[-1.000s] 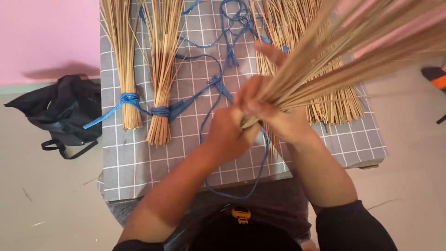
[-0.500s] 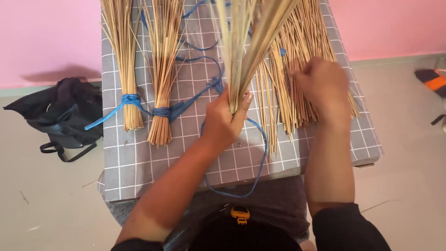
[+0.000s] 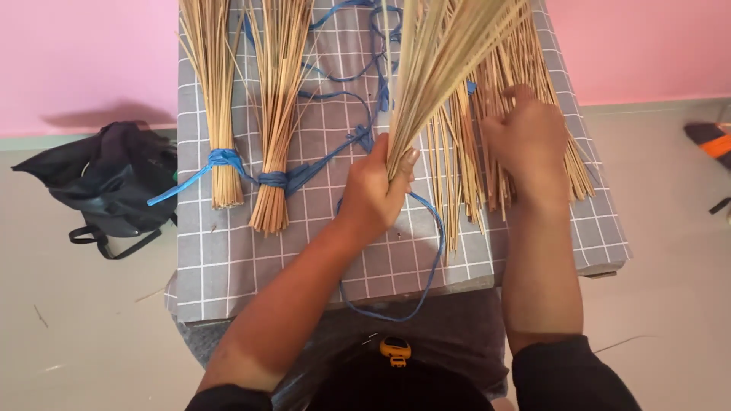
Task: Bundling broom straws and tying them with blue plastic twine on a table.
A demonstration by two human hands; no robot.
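My left hand grips the lower end of a bundle of thin tan sticks, which fans upward and away from me. Palm down, my right hand rests on a loose pile of the same sticks lying on the grey checked cloth; whether its fingers hold any sticks I cannot tell. A blue string loops from under my left hand over the table's near edge.
Two stick bundles tied with blue ribbon lie at the left of the cloth. More blue ribbon trails across the middle. A black bag sits on the floor to the left. A pink wall is behind.
My right hand let go of the held bundle and moved right onto the loose sticks. My left hand now holds the bundle alone, swung from pointing right to more upright.
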